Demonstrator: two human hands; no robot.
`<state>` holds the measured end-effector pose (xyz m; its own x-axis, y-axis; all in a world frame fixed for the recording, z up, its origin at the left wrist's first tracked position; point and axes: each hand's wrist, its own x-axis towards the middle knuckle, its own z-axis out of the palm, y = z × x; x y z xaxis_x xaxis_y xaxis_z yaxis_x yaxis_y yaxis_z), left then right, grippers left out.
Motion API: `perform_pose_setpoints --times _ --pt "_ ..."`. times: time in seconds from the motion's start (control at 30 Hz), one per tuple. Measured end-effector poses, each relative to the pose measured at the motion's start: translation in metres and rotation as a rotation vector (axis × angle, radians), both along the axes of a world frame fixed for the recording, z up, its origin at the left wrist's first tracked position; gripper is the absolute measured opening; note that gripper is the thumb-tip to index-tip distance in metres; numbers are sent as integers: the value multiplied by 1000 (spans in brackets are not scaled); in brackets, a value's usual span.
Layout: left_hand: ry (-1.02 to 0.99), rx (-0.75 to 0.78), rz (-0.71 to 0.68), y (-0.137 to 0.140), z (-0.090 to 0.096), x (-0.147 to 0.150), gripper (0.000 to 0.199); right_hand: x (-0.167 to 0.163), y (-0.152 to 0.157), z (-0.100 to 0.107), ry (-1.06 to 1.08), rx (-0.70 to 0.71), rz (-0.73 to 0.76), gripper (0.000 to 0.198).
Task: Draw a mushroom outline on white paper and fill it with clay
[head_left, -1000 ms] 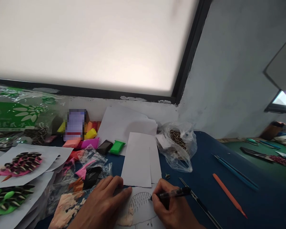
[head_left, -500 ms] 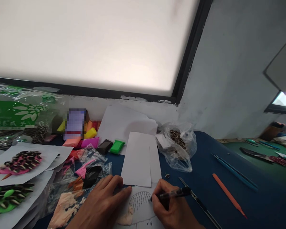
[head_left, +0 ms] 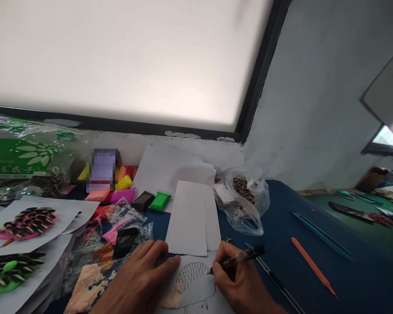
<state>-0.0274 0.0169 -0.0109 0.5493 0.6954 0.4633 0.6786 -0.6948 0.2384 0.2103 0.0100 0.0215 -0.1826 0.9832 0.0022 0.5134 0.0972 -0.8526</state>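
My right hand [head_left: 239,283] grips a black pen [head_left: 239,259], its tip just at the right edge of a drawing. The drawing, a domed body filled with short strokes and with thin legs below, is on a white sheet [head_left: 191,294] at the bottom centre. Peach clay [head_left: 172,299] is stuck on the drawing's left end. Laid flat with fingers slightly bent, my left hand [head_left: 139,277] presses on the sheet's left side. Under its wrist side lies a wrapper smeared with peach clay [head_left: 88,285].
Blank paper [head_left: 188,218] lies ahead, beside a plastic bag of seeds [head_left: 244,192]. At left are seed-covered clay pictures [head_left: 29,224], clay packets [head_left: 160,201] and a phone [head_left: 103,170]. An orange clay tool [head_left: 314,267], blue tweezers [head_left: 321,235] and a craft knife [head_left: 278,283] lie right.
My right hand and the pen have moved slightly right and lifted a little off the drawing's edge, and the pen leans differently. My left hand stays in place.
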Motion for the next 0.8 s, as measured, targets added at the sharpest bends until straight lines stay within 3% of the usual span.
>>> perform_pose_setpoints --times 0.8 --pt "4 26 3 0 2 0 34 1 1 -5 -9 -54 21 17"
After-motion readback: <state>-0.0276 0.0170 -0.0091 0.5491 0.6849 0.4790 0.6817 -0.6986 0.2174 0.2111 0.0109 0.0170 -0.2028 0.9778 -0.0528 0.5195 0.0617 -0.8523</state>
